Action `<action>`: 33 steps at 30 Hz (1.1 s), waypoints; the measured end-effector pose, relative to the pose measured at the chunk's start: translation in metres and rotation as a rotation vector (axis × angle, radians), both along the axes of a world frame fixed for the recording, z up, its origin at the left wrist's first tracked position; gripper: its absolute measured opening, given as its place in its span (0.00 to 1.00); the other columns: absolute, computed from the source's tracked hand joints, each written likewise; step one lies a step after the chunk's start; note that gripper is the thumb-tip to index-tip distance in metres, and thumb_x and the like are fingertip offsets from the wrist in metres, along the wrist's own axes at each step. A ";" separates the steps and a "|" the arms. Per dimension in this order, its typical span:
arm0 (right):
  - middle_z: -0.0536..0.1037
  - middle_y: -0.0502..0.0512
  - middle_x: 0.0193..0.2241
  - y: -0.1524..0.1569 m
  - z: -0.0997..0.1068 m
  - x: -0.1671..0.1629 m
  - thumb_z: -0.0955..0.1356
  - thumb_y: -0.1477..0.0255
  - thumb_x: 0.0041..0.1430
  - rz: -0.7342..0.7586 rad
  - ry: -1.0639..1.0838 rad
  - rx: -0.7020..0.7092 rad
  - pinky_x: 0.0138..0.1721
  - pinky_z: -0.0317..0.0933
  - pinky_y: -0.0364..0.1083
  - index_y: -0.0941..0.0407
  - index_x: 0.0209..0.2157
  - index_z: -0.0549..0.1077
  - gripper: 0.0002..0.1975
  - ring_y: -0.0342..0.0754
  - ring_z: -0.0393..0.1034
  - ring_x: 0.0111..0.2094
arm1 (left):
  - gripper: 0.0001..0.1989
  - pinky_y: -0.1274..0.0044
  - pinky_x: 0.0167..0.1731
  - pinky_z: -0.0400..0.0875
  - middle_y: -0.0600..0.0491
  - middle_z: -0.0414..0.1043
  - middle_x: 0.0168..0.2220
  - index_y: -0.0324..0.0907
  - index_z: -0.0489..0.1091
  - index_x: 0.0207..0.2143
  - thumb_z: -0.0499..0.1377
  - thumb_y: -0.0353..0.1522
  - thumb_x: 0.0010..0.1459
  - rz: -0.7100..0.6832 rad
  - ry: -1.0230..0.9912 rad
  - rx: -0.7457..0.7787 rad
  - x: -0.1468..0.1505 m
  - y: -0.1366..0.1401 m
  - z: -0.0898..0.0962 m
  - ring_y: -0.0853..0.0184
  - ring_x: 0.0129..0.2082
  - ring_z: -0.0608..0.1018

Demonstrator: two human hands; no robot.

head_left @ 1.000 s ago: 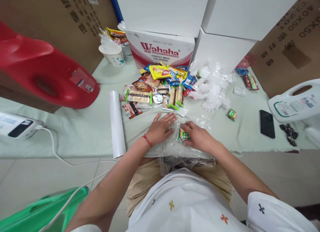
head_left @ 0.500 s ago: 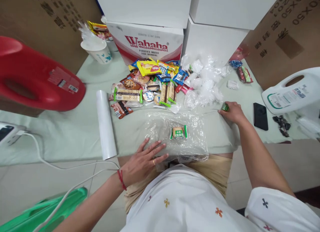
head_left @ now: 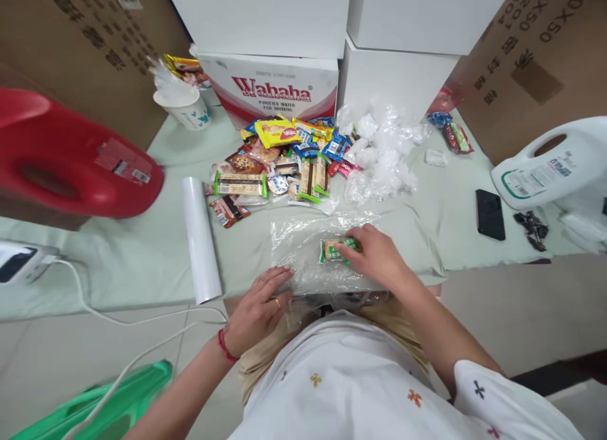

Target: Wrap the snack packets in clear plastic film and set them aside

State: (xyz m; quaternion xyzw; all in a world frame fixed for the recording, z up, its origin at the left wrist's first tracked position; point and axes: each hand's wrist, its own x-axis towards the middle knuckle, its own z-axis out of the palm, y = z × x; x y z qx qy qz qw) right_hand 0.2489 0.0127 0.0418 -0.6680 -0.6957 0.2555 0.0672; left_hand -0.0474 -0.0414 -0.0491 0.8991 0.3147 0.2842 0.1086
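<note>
A sheet of clear plastic film [head_left: 303, 241] lies at the table's front, its near edge hanging over. On it rests a small biscuit packet [head_left: 331, 250] with green ends. My right hand [head_left: 379, 253] is over the packet's right end, thumb and fingers closed around a small green-wrapped snack [head_left: 351, 243] that touches or overlaps it; the fingers partly hide both. At the film's near left corner, my left hand [head_left: 260, 301] has its fingers together and its thumb below, closed on the film's edge. A roll of clear film [head_left: 202, 241] lies left of that hand.
Behind the film sits a pile of wrapped snacks [head_left: 277, 165], with crumpled clear plastic [head_left: 382, 165] beside it. White boxes [head_left: 284, 89] stand at the back. A red jug [head_left: 76, 155] is on the left; a phone [head_left: 490, 214] and white jug [head_left: 552, 165] are on the right.
My right hand has come left from the table's right side to the biscuit packet, carrying the green snack. My left hand has drawn its spread fingers together at the film's edge.
</note>
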 end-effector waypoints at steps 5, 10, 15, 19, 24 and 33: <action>0.70 0.67 0.56 -0.001 -0.013 -0.014 0.63 0.45 0.67 0.039 -0.192 -0.010 0.43 0.66 0.50 0.56 0.60 0.69 0.33 0.58 0.75 0.46 | 0.06 0.57 0.59 0.75 0.40 0.70 0.59 0.41 0.71 0.38 0.59 0.22 0.63 0.073 0.004 0.000 -0.007 -0.004 0.004 0.52 0.65 0.70; 0.63 0.66 0.67 -0.004 -0.020 0.018 0.74 0.58 0.61 0.401 -0.152 0.219 0.62 0.56 0.62 0.54 0.67 0.63 0.37 0.68 0.50 0.68 | 0.07 0.58 0.58 0.75 0.40 0.70 0.59 0.41 0.71 0.37 0.58 0.21 0.63 0.100 -0.005 0.010 -0.014 -0.006 0.000 0.52 0.65 0.69; 0.74 0.63 0.56 0.008 -0.028 0.010 0.72 0.68 0.63 0.487 -0.081 0.241 0.61 0.56 0.59 0.54 0.59 0.70 0.24 0.62 0.55 0.64 | 0.08 0.57 0.59 0.74 0.40 0.70 0.59 0.41 0.73 0.40 0.59 0.21 0.62 0.087 -0.022 0.010 -0.010 -0.002 -0.002 0.51 0.65 0.69; 0.74 0.64 0.53 0.012 -0.025 -0.004 0.73 0.67 0.62 0.445 -0.139 0.177 0.55 0.58 0.56 0.56 0.58 0.70 0.25 0.61 0.59 0.59 | 0.12 0.57 0.59 0.73 0.40 0.69 0.61 0.42 0.74 0.41 0.57 0.20 0.61 0.071 -0.044 -0.014 -0.015 -0.004 -0.005 0.51 0.66 0.68; 0.75 0.63 0.52 0.017 -0.025 -0.009 0.74 0.69 0.60 0.467 -0.198 0.081 0.52 0.58 0.55 0.57 0.58 0.70 0.25 0.61 0.61 0.57 | 0.13 0.55 0.61 0.70 0.41 0.67 0.61 0.42 0.74 0.40 0.54 0.20 0.59 0.150 -0.173 -0.130 -0.023 -0.010 0.012 0.50 0.66 0.68; 0.75 0.64 0.50 0.025 -0.032 0.000 0.74 0.67 0.58 0.510 -0.182 0.107 0.51 0.58 0.53 0.59 0.57 0.71 0.26 0.62 0.62 0.54 | 0.21 0.49 0.68 0.52 0.47 0.69 0.66 0.48 0.68 0.63 0.48 0.36 0.72 0.339 0.152 -0.246 0.058 0.077 0.022 0.55 0.69 0.66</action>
